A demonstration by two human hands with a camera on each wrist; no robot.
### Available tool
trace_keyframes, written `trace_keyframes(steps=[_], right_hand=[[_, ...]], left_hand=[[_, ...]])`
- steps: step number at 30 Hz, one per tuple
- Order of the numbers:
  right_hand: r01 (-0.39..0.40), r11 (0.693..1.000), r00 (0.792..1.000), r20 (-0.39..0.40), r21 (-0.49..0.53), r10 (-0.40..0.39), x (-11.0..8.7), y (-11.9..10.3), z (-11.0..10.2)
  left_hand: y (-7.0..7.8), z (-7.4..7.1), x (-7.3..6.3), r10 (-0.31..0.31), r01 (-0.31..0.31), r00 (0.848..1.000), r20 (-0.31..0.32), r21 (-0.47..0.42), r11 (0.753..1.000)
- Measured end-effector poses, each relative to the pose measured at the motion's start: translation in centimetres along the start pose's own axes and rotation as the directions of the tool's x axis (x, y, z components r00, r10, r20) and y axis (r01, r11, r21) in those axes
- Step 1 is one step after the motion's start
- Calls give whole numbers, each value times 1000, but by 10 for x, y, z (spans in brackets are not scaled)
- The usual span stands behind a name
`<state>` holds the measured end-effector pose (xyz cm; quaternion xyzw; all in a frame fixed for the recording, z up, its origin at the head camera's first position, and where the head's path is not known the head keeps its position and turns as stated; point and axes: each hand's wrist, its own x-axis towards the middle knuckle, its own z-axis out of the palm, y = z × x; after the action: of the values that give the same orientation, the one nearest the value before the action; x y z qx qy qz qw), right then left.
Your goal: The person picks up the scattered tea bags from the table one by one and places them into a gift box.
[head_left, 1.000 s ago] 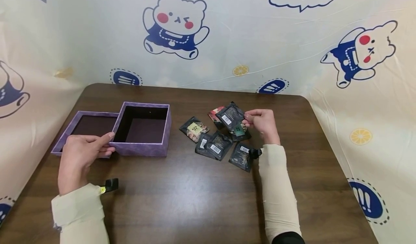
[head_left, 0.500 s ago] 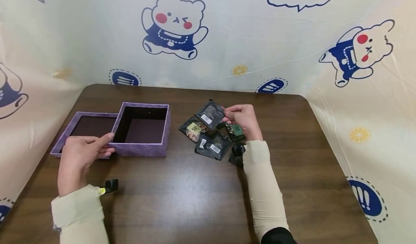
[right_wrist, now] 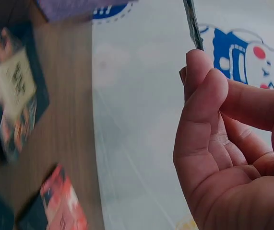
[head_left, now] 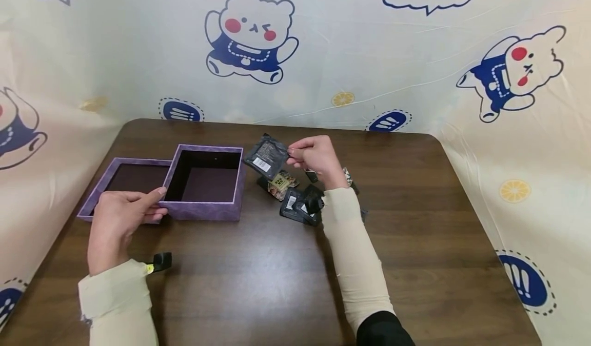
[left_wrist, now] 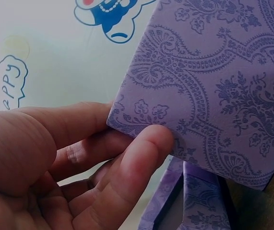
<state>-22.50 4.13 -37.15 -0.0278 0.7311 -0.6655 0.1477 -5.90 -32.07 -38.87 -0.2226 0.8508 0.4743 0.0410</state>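
Observation:
In the head view, my right hand point(head_left: 316, 157) pinches a dark flat sachet point(head_left: 266, 155) with a white barcode label by its right edge, raised beside the right wall of a purple box point(head_left: 203, 212). The right wrist view shows that sachet point(right_wrist: 193, 24) edge-on between thumb and fingertip. My left hand point(head_left: 123, 217) grips the front left corner of the open-topped box, thumb on its patterned purple wall point(left_wrist: 189, 81). The box's dark inside holds nothing visible. Left of it, partly under the left hand, lies the purple lid point(head_left: 138, 161) with its dark inside upward.
Several more sachets lie in a loose group right of the box, among them one with a yellow-green label point(head_left: 280, 181) and one with a barcode point(head_left: 290, 202). A red-printed sachet point(right_wrist: 62, 201) shows in the right wrist view. A printed cloth point(head_left: 323, 54) hangs behind the table.
My right hand has carried the pinched sachet leftward from over the group to beside the box's right wall. The left hand keeps its grip on the box corner.

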Motion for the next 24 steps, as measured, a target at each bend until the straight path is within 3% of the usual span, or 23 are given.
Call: trace_keyframes(steps=[10, 17, 24], right_hand=[[-13, 999, 997, 71, 32, 10, 8, -16, 49], [-15, 1000, 993, 114, 24, 12, 11, -16, 83], [-27, 1000, 992, 127, 2, 27, 10, -13, 103]], left_hand=[[-1, 0, 0, 12, -11, 1000, -11, 19, 1000], [-1, 0, 0, 6, -6, 1000, -11, 12, 1000], [-2, 0, -1, 17, -17, 1000, -12, -35, 999]])
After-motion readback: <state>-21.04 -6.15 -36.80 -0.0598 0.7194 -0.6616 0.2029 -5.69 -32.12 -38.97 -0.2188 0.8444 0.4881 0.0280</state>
